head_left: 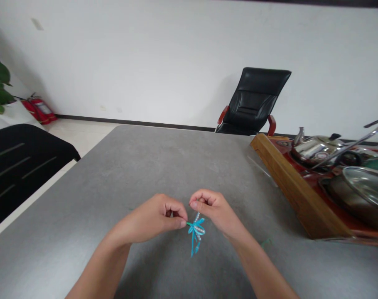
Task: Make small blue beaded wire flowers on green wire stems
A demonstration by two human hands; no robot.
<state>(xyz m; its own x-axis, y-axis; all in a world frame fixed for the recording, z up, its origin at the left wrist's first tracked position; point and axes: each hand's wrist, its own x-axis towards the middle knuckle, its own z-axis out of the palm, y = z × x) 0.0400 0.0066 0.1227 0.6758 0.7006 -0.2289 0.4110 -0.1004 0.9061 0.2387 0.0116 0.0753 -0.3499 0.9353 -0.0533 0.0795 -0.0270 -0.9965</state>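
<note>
A small turquoise ribbon bow (195, 229) with strands of pearl-like beads hangs between my hands above the grey table. My left hand (158, 218) is closed in a pinch on the bow's short green stem, left of the ribbon loops. The thumb and finger of my right hand (216, 208) pinch the upper end of a beaded strand (197, 216) that rises from the bow. Two turquoise ribbon tails dangle below, free of both hands. What lies inside the left fingers is hidden.
At the right, a wooden tea tray (288, 189) carries a steel kettle (316, 149) and a glass-lidded pot (357, 195). A thin green piece (266, 242) lies near my right forearm on the grey table (164, 162). Black chairs stand behind (254, 99) and left (27, 166).
</note>
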